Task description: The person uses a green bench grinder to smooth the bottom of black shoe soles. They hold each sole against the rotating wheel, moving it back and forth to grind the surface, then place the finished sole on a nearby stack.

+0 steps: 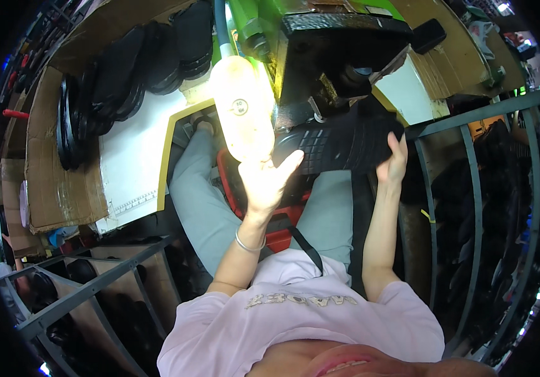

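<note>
Touching black sole [345, 147] at end (likely stiff; edges giving hold), right hand [393, 166] is maybe clamping, can't tell; left hand [264, 187] is holding fingers apart.

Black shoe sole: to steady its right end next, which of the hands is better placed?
Probably the right hand: it is at that end of the black shoe sole. The left hand is nearer the opposite end, thumb spread, fingertips lost in glare.

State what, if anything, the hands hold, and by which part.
A black treaded sole: the right hand holds it at its right end. The left hand is near the other end, thumb spread; glare leaves its grip unclear.
</note>
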Tool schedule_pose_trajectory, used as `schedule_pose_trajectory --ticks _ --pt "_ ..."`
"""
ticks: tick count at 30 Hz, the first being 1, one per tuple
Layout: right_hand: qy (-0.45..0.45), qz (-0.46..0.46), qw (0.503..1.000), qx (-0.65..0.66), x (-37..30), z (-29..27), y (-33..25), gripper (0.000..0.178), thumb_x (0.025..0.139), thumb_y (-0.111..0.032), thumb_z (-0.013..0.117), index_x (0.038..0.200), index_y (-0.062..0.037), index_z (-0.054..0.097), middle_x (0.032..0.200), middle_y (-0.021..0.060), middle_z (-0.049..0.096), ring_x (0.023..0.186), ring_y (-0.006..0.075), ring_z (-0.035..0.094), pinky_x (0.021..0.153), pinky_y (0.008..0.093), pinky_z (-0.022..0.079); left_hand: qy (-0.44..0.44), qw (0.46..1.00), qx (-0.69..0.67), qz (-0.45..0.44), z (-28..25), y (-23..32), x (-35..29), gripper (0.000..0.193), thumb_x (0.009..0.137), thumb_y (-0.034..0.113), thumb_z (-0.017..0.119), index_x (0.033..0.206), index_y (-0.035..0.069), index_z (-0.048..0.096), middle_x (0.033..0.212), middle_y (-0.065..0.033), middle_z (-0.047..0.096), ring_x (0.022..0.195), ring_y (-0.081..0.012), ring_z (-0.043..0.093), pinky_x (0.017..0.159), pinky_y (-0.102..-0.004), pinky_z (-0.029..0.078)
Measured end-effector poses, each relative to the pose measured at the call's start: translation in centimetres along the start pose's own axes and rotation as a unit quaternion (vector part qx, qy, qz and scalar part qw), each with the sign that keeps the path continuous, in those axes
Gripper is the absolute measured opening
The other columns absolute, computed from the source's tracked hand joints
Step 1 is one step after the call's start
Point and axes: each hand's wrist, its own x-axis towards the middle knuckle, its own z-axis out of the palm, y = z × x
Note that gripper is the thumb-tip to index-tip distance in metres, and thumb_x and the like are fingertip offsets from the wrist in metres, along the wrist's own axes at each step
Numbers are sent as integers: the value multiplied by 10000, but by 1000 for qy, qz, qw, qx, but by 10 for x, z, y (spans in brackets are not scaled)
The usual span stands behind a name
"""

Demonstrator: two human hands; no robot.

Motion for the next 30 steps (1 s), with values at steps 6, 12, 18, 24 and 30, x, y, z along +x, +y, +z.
schedule_pose_trajectory --ticks 6,12,18,24,30 --pt "-87 64 993 52 27 65 23 531 859 3 625 1352 -13 428 1208 90 585 1110 213 574 1003 369 448 36 994 -103 15 -39 29 12 240 725 -69 769 937 -47 658 861 -71 680 737 -114 619 714 -246 507" --pt "-125 92 983 98 -23 101 67 502 808 87 626 1267 -89 524 1149 61 617 1000 161 611 910 317 501 57 987 -146 -43 -129 19 14 329 779 -79 674 1100 -62 605 1013 -109 660 905 -159 631 845 -264 500" --pt "-177 47 982 37 -47 129 79 460 730 96 727 1143 -44 581 1085 62 652 987 133 614 867 278 500 103 968 -183 -135 -163 -23 -44 378 860 -51 611 1228 -36 522 1107 -89 577 940 -150 605 900 -284 502" --pt "-209 -23 957 -199 -48 123 72 450 698 -6 811 1086 9 583 1051 84 655 967 131 613 859 270 490 -206 954 114 -184 -117 -42 -46 294 787 -25 719 1072 -56 653 1000 -39 678 894 -103 601 838 -260 489" --pt "-89 3 987 -131 -72 107 78 397 750 -32 775 1091 22 578 1092 119 644 1000 157 606 889 294 481 -92 994 57 3 -4 13 5 223 840 73 722 1038 -23 680 894 -19 691 786 -71 596 711 -223 498"
